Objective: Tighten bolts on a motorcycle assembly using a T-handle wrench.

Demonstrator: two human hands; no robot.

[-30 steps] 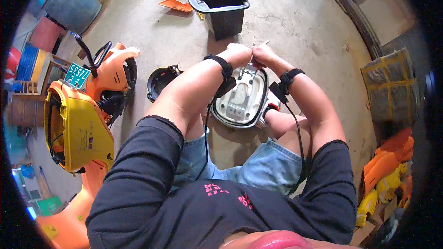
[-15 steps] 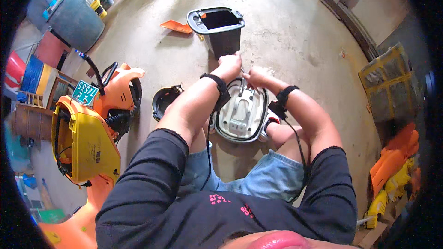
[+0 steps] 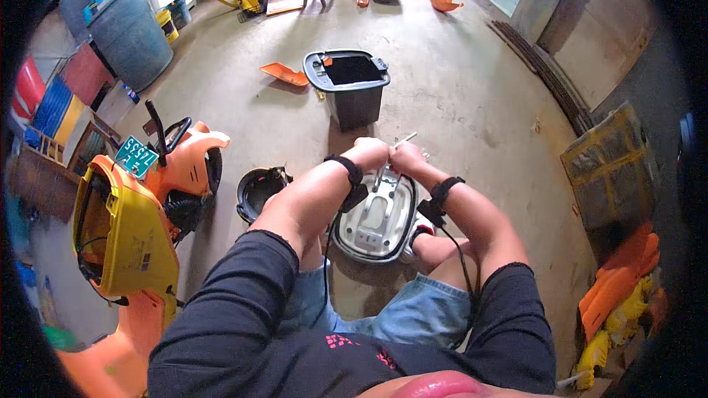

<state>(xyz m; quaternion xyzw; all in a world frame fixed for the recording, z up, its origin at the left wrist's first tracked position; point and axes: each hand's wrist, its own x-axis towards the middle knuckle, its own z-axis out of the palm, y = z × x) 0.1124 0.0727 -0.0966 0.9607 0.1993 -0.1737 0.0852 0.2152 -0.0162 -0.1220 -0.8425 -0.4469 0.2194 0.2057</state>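
Note:
A scooter seat [image 3: 369,232] lies upside down between my legs, its pale underside up and a dark edge around it. A metal hinge bracket [image 3: 381,180] stands up at its far end. Both my hands meet just above that bracket. My left hand [image 3: 369,153] is closed, with a thin pale rod [image 3: 407,138] slanting up and to the right from its fingertips. Beside it, my right hand [image 3: 408,158] is closed, its fingertips at the top of the bracket. The exact grip between the hands is partly hidden by the fingers.
A black storage bucket [image 3: 354,107] stands just beyond my hands, an orange panel [image 3: 285,74] beside it. A dark round part [image 3: 259,190] lies left of my leg. An orange and yellow scooter body [image 3: 133,228] stands at left; orange panels [image 3: 616,280] lie at right.
The view has tilted up, showing more of the far floor. My hands stay together over the bracket. The rod now points up and to the right, over my right hand.

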